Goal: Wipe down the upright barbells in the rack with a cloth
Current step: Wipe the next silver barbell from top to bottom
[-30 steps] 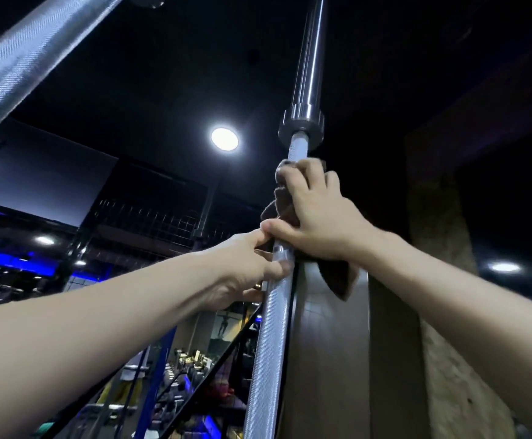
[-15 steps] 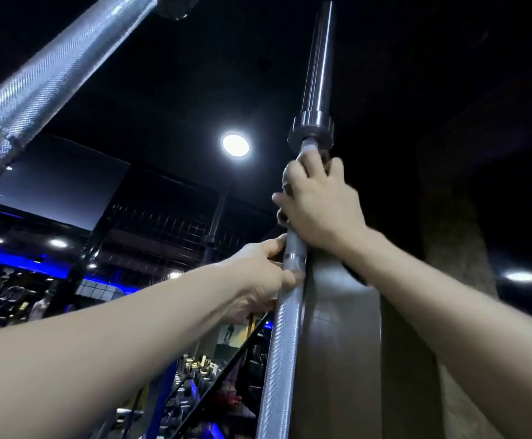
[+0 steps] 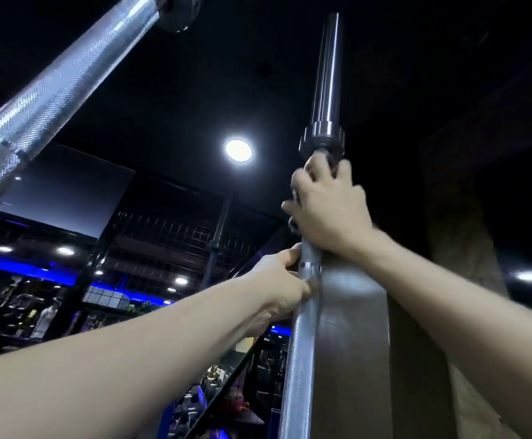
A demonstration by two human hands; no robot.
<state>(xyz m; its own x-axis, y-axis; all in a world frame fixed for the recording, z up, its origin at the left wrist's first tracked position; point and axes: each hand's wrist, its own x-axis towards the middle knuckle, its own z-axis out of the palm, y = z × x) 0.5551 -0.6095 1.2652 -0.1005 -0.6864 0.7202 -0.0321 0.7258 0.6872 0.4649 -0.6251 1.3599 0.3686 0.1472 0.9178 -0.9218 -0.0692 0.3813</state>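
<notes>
**Cloth reaches the collar on an upright bar**

A person works on an upright barbell, seen from below against a dark ceiling. The right hand is wrapped round the shaft just under the barbell's collar, fingers curled; a dark scrap of cloth peeks out at the hand's left edge, though most of it is hidden inside the grip. Lower on the barbell the left hand clasps the shaft, thumb and fingers curled round it near a smooth ring mark — a steadying hold, by the look of it.

The stroke appears to be at the top of the knurled shaft, so the sleeve above the collar looks yet to be wiped. Doing this well likely means keeping the cloth wrapped fully round the steel, twisting a little at the collar's underside where grime gathers, and keeping the lower grip firm so the bar does not rock in its holder.

Left of the barbell a second bar leans across the frame; a ceiling lamp glows between them — and a grey pillar stands just right of it.
</notes>
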